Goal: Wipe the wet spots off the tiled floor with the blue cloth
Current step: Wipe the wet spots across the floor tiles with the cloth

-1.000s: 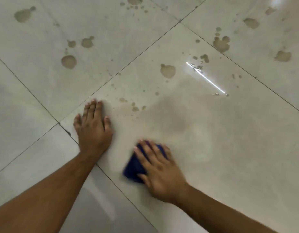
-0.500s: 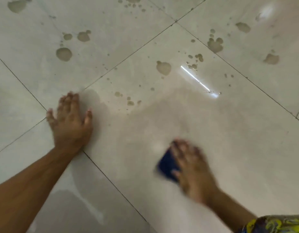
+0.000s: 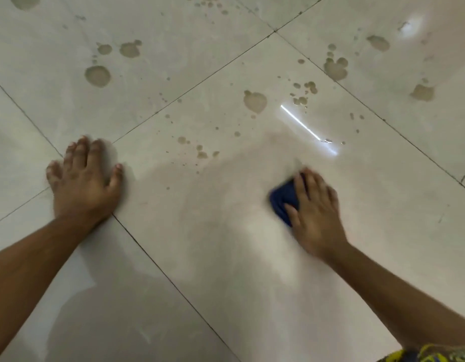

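The blue cloth [image 3: 283, 201] lies bunched on the pale tiled floor [image 3: 226, 257], mostly covered by my right hand [image 3: 316, 212], which presses it flat with straight fingers; both are motion-blurred. My left hand [image 3: 83, 182] rests flat on the floor at a grout crossing, fingers spread. Brownish wet spots lie beyond the hands: a heart-shaped one [image 3: 255, 101], small drops [image 3: 201, 152] between the hands, a round one [image 3: 97, 76] at far left, and a cluster [image 3: 335, 67] at far right. The floor around the cloth looks smeared and dull.
Dark grout lines [image 3: 189, 90] cross the floor diagonally. A bright streak of reflected light [image 3: 307, 129] lies just beyond the cloth. More wet spots [image 3: 422, 92] dot the far tiles. A patterned yellow-and-blue garment edge [image 3: 430, 355] shows at bottom right.
My right hand has swept the cloth to the right and farther away across the tile. My left hand has shifted left to the grout crossing and stays flat.
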